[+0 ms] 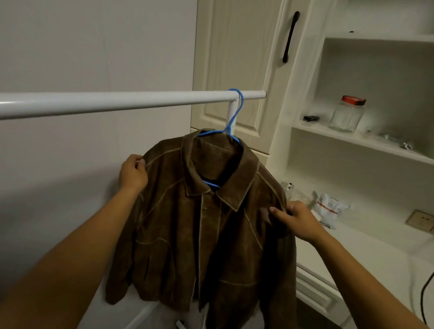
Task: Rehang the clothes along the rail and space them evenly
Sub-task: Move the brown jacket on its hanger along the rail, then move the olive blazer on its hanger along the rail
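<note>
A brown suede jacket [198, 232] hangs on a blue hanger [233, 115], whose hook sits over the white rail [114, 104] near the rail's right end. My left hand [133, 173] pinches the jacket's left shoulder seam. My right hand [296, 221] grips the jacket's right shoulder, thumb on the front. The jacket's collar is open and buttoned below. No other garment shows on the rail; its long left stretch is bare.
A cream wardrobe door [239, 66] with a dark handle [290, 36] stands behind the rail's end. Shelves at right hold a glass jar with a red lid [347, 114]. A counter [380, 256] carries packets, and a black cable [428, 290] hangs there.
</note>
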The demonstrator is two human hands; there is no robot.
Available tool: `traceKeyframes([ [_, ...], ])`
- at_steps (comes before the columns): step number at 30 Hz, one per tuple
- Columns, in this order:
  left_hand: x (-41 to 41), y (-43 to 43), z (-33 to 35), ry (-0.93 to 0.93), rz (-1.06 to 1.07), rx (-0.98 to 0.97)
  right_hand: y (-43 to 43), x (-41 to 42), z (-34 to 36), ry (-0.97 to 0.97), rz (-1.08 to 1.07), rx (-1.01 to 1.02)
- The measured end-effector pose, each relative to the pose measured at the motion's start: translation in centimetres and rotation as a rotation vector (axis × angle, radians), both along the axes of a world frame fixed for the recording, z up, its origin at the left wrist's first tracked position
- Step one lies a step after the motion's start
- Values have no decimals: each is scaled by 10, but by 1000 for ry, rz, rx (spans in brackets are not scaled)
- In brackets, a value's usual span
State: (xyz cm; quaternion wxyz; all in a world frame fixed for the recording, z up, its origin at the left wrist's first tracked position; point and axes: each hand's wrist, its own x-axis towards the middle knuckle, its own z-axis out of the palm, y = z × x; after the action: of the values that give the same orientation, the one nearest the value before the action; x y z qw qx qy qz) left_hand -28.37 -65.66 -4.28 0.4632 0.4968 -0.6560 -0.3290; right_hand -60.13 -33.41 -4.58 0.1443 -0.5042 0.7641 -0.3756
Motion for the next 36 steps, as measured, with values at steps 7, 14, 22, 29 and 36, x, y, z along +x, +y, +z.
traceKeyframes([
  [7,8,46,-65,-55,-132,77,12,31,4,-45,180,-47],
  [14,29,158,-127,21,-164,370,6,53,-12,-126,188,-195],
  [22,68,254,-121,137,-35,426,35,76,-12,-284,345,-366],
  [29,125,350,-77,172,109,251,35,144,2,-131,410,-650],
  [36,202,435,-12,-83,384,-238,33,256,-1,-146,701,-659],
])
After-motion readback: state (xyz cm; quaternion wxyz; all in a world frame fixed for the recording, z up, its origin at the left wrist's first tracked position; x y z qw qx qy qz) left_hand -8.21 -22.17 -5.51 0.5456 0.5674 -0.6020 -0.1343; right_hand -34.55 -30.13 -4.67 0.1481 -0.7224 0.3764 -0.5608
